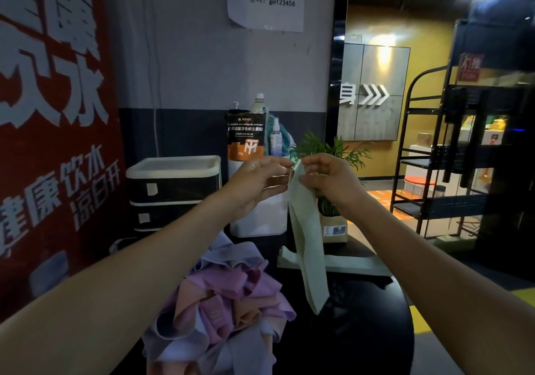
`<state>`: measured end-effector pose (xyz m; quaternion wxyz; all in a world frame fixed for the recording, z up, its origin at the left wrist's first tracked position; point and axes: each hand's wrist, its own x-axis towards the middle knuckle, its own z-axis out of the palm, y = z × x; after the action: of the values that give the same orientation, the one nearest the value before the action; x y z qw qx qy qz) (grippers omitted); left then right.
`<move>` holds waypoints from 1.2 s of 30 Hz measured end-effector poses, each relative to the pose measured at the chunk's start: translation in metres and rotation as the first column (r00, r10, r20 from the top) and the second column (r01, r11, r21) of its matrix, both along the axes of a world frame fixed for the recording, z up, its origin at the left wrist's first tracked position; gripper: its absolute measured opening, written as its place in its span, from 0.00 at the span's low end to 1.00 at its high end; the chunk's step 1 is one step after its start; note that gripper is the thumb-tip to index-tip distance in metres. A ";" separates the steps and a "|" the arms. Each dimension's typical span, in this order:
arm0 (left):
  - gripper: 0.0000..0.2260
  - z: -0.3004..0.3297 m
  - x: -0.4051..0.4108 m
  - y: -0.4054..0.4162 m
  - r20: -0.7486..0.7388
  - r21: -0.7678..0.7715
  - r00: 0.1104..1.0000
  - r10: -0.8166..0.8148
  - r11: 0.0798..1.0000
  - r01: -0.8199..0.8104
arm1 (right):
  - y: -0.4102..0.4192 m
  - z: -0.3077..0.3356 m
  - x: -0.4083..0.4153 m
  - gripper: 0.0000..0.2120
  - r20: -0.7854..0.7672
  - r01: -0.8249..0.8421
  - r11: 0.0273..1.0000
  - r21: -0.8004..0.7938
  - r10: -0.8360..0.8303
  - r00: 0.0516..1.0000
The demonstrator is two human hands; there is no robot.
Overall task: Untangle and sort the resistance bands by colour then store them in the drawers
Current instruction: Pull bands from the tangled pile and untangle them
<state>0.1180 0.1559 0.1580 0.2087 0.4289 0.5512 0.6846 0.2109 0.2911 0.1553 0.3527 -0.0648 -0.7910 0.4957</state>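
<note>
I hold a pale green resistance band (307, 235) up in front of me; it hangs straight down above the black table (362, 331). My left hand (257, 183) and my right hand (327, 180) both pinch its top end, close together. Below my left arm lies a tangled pile of pink, purple, peach and lilac bands (225, 302). More pale green bands (341, 261) lie flat on the table behind the hanging one. A black drawer unit with a white top (173, 192) stands at the back left, its drawers closed.
A red wall banner (55, 131) fills the left. Behind the hands stand an orange-black powder pouch (246, 137), a spray bottle (276, 138), a white box (260, 218) and a potted plant (333, 154). A black metal rack (451, 154) stands at the right.
</note>
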 end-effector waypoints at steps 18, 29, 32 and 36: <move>0.10 0.001 0.005 0.034 -0.403 0.052 0.882 0.245 0.968 -0.245 | 0.022 -0.005 0.030 0.07 -0.015 -0.169 0.960 -0.224 0.170 0.985; 0.06 -0.007 0.006 0.042 -0.268 -0.033 0.953 0.139 0.988 -0.153 | 0.023 -0.011 0.024 0.09 -0.026 0.005 0.998 -0.060 -0.006 1.000; 0.04 -0.017 0.007 0.048 -0.241 -0.086 0.964 0.116 0.986 -0.140 | 0.028 -0.013 0.023 0.09 -0.038 0.021 0.994 -0.109 -0.025 0.999; 0.03 -0.026 0.006 0.059 -0.146 -0.041 0.983 0.111 0.992 -0.118 | 0.034 -0.018 0.022 0.07 -0.022 -0.007 0.992 -0.125 0.004 1.000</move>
<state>0.1235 0.2146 0.1323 0.1391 0.4392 0.6052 0.6492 0.2330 0.3251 0.1376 0.3552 -0.0794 -0.7546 0.5461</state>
